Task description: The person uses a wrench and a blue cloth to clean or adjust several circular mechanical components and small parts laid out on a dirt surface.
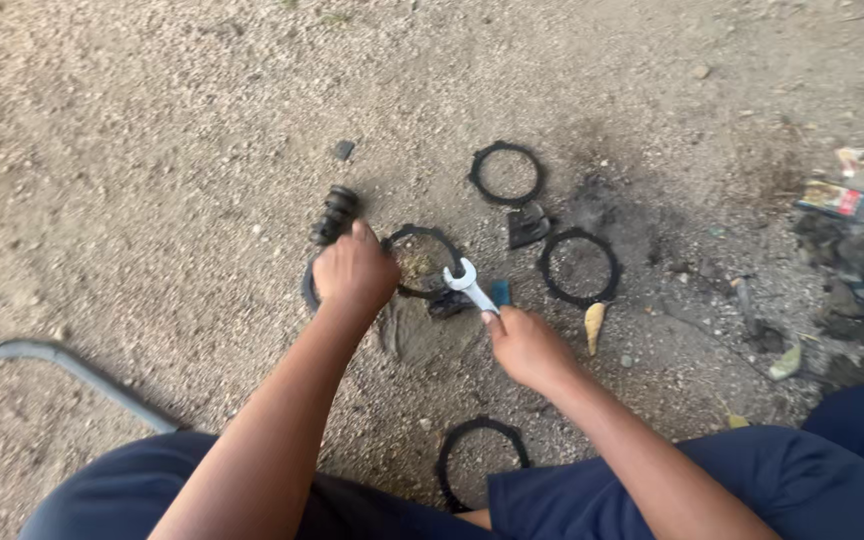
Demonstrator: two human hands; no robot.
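Left hand (354, 272): fingers closed over a dark ring part on the ground (152, 150), pressing it down; the thing under the palm is mostly hidden.
Right hand (524, 345): fingers gripping the shank of a silver open-end spanner (464, 284); its jaw end lies at the rim of the centre ring (422, 260).
Spanner, handling: steel, stiff, fairly heavy for its size by my judgement; smooth and possibly greasy, so best held well down the shank.
Rings, handling: thin, flat, black, likely rigid metal and light; take hold at the rim.
Ring count: four plainly seen, namely the centre ring, upper ring (505, 173), right ring (579, 267) and near ring (480, 460); a fifth under the left hand, cannot tell for sure.
Ribbed black boot (336, 213): one, looks like soft rubber, just beyond the left hand.
Spanner count: one.
Grey tube (62, 365): one, at the left.
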